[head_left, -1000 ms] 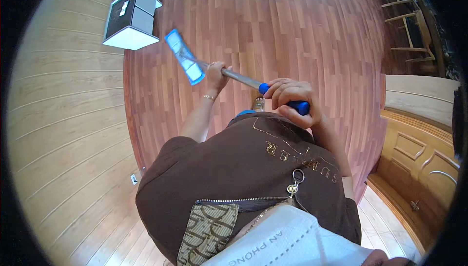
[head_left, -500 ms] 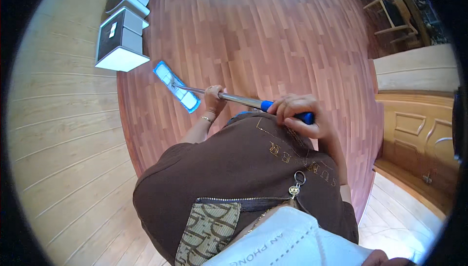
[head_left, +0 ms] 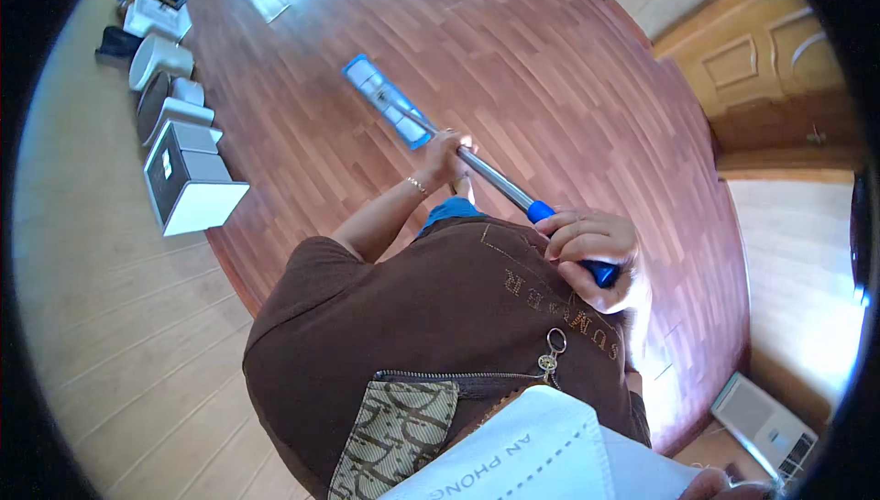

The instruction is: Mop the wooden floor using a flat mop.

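Observation:
A flat mop with a metal pole [head_left: 496, 178] runs slantwise from my chest out to the floor. My right hand [head_left: 594, 248] is wrapped round its blue grip at the top end. Lower on the pole, my left hand [head_left: 446, 157] closes round the bare metal, with a bracelet on that wrist. The mop head [head_left: 387, 101], a long white plate with a blue pad edge, lies flat on the wooden floor ahead of me and a little left.
A white and grey cabinet [head_left: 197, 179] stands along the left wall, with white rounded items [head_left: 162, 65] beyond it. On the right is a wooden door [head_left: 752, 65]. A white box-like appliance [head_left: 764, 422] sits at the lower right. Light glares off the reddish-brown floor [head_left: 513, 69].
My view has turned to the right. The mop head has moved away from the left-hand cabinet, out over the floor. Both hands keep their grip on the pole.

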Motion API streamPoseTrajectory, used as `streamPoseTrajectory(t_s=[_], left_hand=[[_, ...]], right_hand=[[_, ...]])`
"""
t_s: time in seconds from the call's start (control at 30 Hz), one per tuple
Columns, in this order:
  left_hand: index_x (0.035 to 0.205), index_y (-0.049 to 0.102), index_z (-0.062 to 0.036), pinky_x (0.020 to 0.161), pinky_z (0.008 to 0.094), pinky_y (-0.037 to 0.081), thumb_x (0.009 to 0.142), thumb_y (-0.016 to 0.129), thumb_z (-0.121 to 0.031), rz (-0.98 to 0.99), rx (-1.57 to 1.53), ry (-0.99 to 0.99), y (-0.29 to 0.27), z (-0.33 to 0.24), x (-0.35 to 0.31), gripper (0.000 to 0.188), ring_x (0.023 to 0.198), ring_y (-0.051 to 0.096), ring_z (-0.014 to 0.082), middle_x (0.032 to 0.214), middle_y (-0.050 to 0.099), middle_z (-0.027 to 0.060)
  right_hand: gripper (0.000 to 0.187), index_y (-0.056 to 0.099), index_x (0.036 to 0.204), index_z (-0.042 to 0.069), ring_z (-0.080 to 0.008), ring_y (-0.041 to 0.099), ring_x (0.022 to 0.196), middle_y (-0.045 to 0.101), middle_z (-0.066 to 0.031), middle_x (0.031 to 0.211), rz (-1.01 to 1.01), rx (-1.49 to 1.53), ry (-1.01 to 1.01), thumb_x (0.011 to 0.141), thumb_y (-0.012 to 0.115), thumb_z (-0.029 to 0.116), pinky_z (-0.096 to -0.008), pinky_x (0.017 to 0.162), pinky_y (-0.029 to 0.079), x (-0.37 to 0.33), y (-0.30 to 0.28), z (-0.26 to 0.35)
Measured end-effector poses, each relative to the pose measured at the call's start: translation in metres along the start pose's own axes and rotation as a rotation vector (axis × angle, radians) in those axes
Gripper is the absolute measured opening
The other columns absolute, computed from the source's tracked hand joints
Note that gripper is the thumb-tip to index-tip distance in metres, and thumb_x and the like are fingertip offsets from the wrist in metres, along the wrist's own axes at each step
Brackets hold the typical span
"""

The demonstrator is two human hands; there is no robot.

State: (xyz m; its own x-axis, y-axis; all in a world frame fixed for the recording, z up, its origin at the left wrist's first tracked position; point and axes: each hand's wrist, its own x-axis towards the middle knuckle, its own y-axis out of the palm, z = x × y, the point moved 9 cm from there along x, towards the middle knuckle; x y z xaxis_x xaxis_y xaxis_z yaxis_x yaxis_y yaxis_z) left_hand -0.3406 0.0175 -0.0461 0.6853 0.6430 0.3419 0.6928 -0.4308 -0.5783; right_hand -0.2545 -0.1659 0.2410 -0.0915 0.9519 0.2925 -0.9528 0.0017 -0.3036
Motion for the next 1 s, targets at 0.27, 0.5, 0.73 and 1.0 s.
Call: streamPoseTrajectory(t_s=[0.27,0.5,0.73,1.0], left_hand=[[0.056,0.038,-0.0070,0.050,0.0357,0.034,0.072,0.061,-0.007,0.411,-0.483,0.227,0.143,-0.056,-0.013,0.027,0.049,0.042,0.0240,0.053,0.042,0.0108],[0.054,0.045,-0.0102,0.047,0.0436,0.036,0.067,0.064,-0.017,0.850,-0.434,0.615,0.174,-0.229,-0.072,0.024,0.051,0.052,0.0328,0.054,0.049,0.0139],[0.060,0.055,-0.0067,0.054,0.0484,0.045,0.060,0.064,-0.018,1.322,-0.346,0.613,0.238,-0.271,-0.143,0.015,0.061,0.059,0.0384,0.060,0.057,0.0146],[0.061,0.057,-0.0063,0.052,0.0484,0.042,0.059,0.064,-0.018,1.063,-0.345,0.496,0.191,-0.219,-0.099,0.014,0.058,0.057,0.0374,0.060,0.057,0.0152]], right_hand=[[0.018,0.062,0.076,0.003,-0.0371,0.069,0.079,0.068,-0.0161,0.078,-0.426,-0.288,-0.043,0.063,0.071,0.012,-0.0425,0.073,0.055,-0.100,-0.004,0.056],[0.032,0.058,0.079,0.003,-0.0265,0.063,0.060,0.062,-0.0117,0.069,-0.627,-0.926,0.006,0.085,0.060,0.034,-0.0378,0.051,0.050,-0.167,0.018,0.169],[0.027,0.049,0.089,0.001,-0.0257,0.054,0.062,0.056,-0.0149,0.079,-0.661,-1.075,-0.185,0.094,0.043,0.027,-0.0391,0.052,0.044,-0.214,0.054,0.199],[0.034,0.049,0.074,0.005,-0.0205,0.053,0.049,0.054,-0.0092,0.060,-0.847,-0.926,-0.339,0.092,0.050,0.034,-0.0325,0.044,0.042,-0.195,0.059,0.158]])
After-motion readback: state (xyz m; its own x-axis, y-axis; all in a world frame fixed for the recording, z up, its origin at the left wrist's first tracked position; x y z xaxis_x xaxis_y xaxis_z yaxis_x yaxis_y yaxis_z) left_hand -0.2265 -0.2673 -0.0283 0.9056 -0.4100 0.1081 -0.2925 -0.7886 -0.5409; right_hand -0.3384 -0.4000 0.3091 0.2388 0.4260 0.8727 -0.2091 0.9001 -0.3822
